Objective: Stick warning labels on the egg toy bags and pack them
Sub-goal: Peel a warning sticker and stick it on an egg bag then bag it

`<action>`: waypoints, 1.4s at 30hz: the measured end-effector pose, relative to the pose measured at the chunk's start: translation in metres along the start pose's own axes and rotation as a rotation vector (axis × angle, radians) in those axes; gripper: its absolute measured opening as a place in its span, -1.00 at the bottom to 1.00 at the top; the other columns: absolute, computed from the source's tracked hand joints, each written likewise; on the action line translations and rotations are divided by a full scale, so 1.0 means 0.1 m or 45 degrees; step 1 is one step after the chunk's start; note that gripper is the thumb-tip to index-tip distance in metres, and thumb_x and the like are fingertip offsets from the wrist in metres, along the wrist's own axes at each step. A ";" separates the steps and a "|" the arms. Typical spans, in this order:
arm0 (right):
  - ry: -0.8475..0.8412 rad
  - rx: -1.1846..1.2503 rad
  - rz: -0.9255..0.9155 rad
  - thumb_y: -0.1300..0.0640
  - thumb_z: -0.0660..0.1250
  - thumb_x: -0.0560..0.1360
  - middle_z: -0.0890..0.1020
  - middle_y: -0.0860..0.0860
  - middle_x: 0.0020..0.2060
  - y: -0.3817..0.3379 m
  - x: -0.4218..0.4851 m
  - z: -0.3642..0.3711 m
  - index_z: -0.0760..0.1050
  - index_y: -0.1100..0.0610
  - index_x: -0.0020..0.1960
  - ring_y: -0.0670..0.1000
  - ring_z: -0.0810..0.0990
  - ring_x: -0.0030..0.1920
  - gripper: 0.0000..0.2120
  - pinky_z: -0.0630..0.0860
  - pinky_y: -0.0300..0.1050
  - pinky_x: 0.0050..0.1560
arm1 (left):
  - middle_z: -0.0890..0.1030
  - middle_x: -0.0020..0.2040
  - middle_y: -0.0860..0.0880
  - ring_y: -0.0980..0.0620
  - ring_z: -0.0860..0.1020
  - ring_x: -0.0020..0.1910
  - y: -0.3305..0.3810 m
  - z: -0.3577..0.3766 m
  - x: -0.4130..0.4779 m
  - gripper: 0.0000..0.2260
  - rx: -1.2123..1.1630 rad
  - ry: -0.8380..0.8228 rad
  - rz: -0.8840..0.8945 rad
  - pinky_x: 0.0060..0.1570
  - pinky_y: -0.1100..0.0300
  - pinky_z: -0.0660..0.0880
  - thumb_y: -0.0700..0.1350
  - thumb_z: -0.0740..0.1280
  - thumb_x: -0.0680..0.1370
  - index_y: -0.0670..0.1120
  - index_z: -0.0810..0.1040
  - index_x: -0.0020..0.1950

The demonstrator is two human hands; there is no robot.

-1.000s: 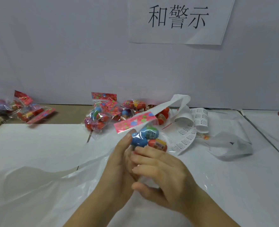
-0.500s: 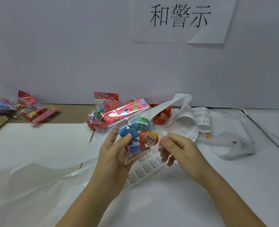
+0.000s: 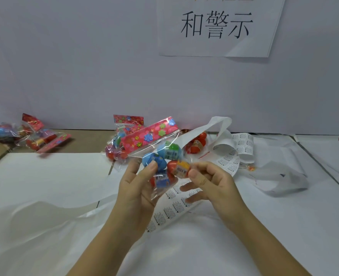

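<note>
Clear slack film is the risk: a label (image 3: 229, 162) could be creased on the egg toy bag (image 3: 160, 154), held above the desk (image 3: 45, 176), pinched in the left hand's (image 3: 136, 188) grip. Red flowered header, coloured eggs inside. The right hand (image 3: 210, 182) is curled at its edge (pinching what, cannot be told).

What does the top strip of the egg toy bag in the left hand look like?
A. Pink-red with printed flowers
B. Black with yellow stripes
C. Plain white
A: the egg toy bag that the left hand grips carries a pink-red header strip printed with blue and green flowers.
</note>
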State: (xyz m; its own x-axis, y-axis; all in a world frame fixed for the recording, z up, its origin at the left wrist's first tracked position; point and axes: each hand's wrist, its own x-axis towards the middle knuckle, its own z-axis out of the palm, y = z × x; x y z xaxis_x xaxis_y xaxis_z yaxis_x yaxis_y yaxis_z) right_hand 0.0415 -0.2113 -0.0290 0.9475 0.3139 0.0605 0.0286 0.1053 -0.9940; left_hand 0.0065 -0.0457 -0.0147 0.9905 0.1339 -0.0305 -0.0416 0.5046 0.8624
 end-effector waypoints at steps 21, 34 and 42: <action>0.055 0.145 0.118 -0.03 0.50 0.18 0.68 0.09 -0.33 0.00 0.00 0.06 0.68 0.08 -0.25 0.04 0.68 -0.30 -0.79 0.59 -0.14 -0.33 | 0.72 0.03 -0.05 -0.03 0.70 0.00 0.06 0.00 0.01 -0.65 -0.268 0.272 0.036 -0.27 0.15 0.63 -0.08 0.36 0.40 -0.09 0.58 0.17; 0.463 -1.268 -1.489 0.32 0.40 0.47 0.66 0.16 -0.21 0.14 -0.06 -0.10 0.62 0.21 0.02 0.01 0.58 -0.15 -0.85 0.54 -0.27 -0.09 | 0.62 0.23 -0.20 -0.16 0.62 0.18 0.02 0.01 -0.04 -0.21 -0.303 -0.166 -0.291 0.02 0.01 0.62 0.21 0.63 0.14 -0.15 0.60 0.26; 0.281 -0.564 -0.749 -0.04 0.39 0.34 0.47 -0.17 0.06 -0.01 -0.13 0.07 0.42 -0.21 0.20 -0.09 0.50 0.02 -0.56 0.51 -0.26 -0.09 | 0.69 0.00 -0.26 -0.14 0.70 -0.08 -0.02 -0.02 -0.03 -0.66 -0.122 -0.005 -0.130 -0.04 0.00 0.65 -0.17 0.42 0.37 -0.25 0.65 0.11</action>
State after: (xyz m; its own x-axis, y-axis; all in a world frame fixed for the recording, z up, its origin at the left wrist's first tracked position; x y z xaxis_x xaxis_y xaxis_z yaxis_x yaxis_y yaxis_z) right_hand 0.0272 -0.2087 -0.0286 0.7771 0.1227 0.6173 0.6284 -0.2060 -0.7501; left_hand 0.0029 -0.0452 -0.0172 0.9908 0.0741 -0.1137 0.0477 0.5945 0.8027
